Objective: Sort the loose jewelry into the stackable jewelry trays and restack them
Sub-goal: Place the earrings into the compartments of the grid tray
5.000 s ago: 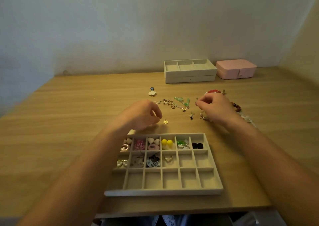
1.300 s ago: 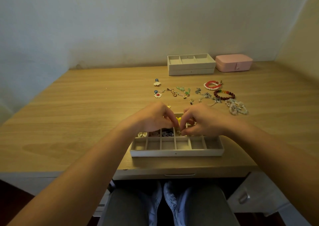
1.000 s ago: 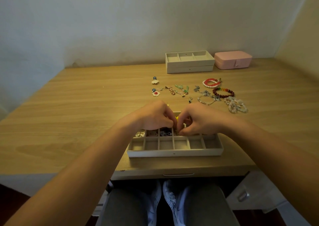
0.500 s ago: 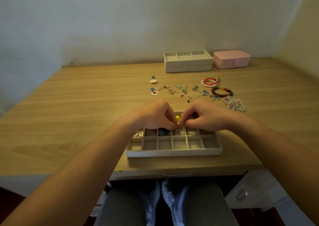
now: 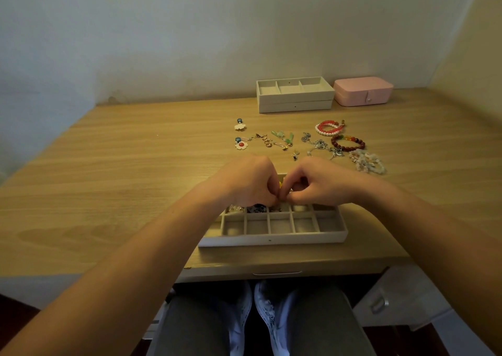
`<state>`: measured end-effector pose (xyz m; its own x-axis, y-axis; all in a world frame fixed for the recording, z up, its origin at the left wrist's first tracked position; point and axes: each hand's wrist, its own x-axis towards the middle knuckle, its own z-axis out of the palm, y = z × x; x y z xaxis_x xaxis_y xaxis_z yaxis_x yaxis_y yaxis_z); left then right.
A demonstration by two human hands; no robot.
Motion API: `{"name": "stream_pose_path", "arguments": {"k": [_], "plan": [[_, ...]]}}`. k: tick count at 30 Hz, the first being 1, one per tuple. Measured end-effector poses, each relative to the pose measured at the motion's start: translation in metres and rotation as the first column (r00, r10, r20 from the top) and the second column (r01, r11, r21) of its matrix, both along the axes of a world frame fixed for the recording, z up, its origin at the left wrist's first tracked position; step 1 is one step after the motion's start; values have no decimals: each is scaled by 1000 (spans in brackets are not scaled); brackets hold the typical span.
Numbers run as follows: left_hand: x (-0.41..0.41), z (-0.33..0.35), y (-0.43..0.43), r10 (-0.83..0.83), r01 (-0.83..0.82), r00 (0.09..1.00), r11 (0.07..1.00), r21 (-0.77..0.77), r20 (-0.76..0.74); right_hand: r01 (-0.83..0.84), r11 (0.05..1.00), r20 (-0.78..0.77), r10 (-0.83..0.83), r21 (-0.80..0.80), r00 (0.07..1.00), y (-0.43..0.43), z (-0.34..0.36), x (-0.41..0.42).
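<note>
Desk lot, as seen from beside the seated person:

Wooden desk, light oak grain, set against a pale wall. Gridded beige velvet tray at the near edge, front wall facing the person; its middle row holds small silver and dark patterned pieces, and a yellow bead shows further back between the hands. Left hand and right hand meet above the tray, knuckles up and fingers curled; each is closed, thumb and forefinger tips pinched on a tiny piece that is hidden between them.

Loose jewellery lies beyond the tray, well apart from it: two white flower earrings at the left, green leaf charms, a silver charm chain, a red-and-white pearl bracelet pair, a dark red bead bracelet and a clear crystal chip bracelet at the right.

By the wall: two stacked beige trays, the top one in three compartments; just beside them, a pink leatherette jewellery box, lid down
</note>
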<state>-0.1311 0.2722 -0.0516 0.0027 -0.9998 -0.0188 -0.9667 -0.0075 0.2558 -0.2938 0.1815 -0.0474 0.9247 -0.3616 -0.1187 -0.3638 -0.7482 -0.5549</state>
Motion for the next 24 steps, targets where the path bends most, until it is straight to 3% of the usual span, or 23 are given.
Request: {"name": "stream_pose_path", "arguments": {"k": [11,24], "plan": [[19,4,4,58,-59,964,998,5,-258,-12,999,-41,10,-50,999,4,-5,6],[19,0,7,64,-79,954,996,-37,-294,-118,982,-155,95,-147,983,7,-1,19]]}}
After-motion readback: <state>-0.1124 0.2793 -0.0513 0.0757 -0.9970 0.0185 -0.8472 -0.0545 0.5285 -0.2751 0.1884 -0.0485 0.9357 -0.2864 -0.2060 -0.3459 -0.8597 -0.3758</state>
